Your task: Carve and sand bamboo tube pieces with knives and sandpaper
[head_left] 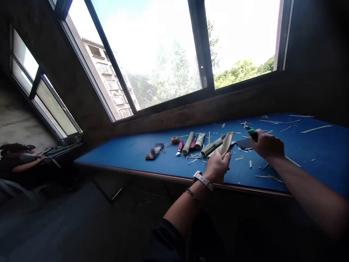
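Observation:
My left hand (218, 165) is wrapped round a pale, hollowed bamboo piece (227, 143) near the table's front edge, its open end tilted up and away. To the right, my right hand (265, 145) grips a green-handled knife (252, 134) with its tip pointing up and left, apart from the bamboo piece. A pale shaving shows at the knife's tip. Just left of the held piece lie a split bamboo section (214, 145), a short bamboo piece (200, 141) and a bamboo tube (188, 143).
Bamboo shavings (316, 128) are scattered over the blue table (120, 153). A red-handled tool (180, 148), a brown ball (175, 139) and a blurred dark object (155, 151) lie further left. People (19, 163) sit at another table at the far left.

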Tool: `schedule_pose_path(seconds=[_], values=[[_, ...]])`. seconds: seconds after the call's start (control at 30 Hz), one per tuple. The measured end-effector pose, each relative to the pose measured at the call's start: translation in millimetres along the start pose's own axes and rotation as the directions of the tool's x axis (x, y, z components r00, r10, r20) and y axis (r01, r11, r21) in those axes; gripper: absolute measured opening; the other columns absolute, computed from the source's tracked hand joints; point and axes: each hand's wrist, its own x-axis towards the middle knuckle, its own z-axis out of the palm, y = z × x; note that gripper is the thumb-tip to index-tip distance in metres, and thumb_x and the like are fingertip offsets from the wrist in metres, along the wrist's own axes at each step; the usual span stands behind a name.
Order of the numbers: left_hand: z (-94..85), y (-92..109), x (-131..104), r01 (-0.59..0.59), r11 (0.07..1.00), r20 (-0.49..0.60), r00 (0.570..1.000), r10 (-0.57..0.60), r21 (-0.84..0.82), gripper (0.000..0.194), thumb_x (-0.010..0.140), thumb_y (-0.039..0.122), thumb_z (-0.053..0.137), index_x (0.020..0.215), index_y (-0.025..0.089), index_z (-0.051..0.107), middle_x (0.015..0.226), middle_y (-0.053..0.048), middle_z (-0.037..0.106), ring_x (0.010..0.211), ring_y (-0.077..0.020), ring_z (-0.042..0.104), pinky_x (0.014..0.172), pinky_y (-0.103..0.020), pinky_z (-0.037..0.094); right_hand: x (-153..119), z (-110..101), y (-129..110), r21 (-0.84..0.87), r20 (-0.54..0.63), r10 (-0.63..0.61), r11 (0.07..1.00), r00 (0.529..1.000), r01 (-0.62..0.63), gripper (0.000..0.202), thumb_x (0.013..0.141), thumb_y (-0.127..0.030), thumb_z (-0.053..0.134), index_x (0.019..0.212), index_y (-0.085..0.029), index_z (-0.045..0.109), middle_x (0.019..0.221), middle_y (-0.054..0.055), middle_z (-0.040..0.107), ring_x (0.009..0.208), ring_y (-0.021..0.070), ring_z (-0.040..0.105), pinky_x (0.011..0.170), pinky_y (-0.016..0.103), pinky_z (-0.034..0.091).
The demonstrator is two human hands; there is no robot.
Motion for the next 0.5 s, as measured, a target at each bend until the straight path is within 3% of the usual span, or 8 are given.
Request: schedule_pose_path(seconds=[0.1,0.2,0.33,0.5], values=[[-1.4,6,10,-0.026,0.976,-0.108,0.993,0.050,0.217,0.030,0.086,0.041,0.043,0.095,0.013,0.051,0.079,-0.010,0.062,0.063,-0.0183,0.060,0.058,-0.026,0.044,-3,-3,-6,0.019,-0.077,-0.091,0.995,0.993,0.093,0.048,0.090,-0.047,0.023,0.104,-0.013,0.054,0.077,0.021,0.064,0.071,0.0341,0.060,0.056,0.034,0.033],[-1.4,14,16,-0.049,0.935,-0.156,0.982,0.110,0.350,0.033,0.087,0.042,0.042,0.098,0.012,0.051,0.089,-0.017,0.064,0.078,-0.0254,0.061,0.063,-0.029,0.044,-4,0,-14,-0.018,-0.044,-0.169,0.985,0.985,0.169,0.045,0.091,-0.044,0.024,0.110,-0.015,0.051,0.077,0.018,0.065,0.068,0.0332,0.061,0.057,0.034,0.035],[2.9,21,20,-0.063,0.931,-0.164,0.978,0.129,0.359,0.033,0.087,0.042,0.042,0.097,0.012,0.050,0.090,-0.017,0.064,0.080,-0.0270,0.061,0.064,-0.029,0.043,-5,2,-21,-0.077,-0.048,-0.222,0.973,0.974,0.218,0.044,0.093,-0.036,0.018,0.124,-0.017,0.042,0.094,0.016,0.065,0.070,0.0318,0.063,0.056,0.033,0.037],[8.3,22,17,-0.042,0.950,-0.197,0.974,0.107,0.308,0.029,0.085,0.039,0.048,0.095,0.012,0.050,0.087,-0.017,0.063,0.083,-0.0284,0.062,0.068,-0.030,0.043,-6,-2,-29,-0.122,0.011,-0.186,0.975,0.982,0.186,0.040,0.094,-0.029,0.019,0.120,-0.012,0.044,0.083,0.016,0.065,0.068,0.0310,0.064,0.054,0.033,0.039]])
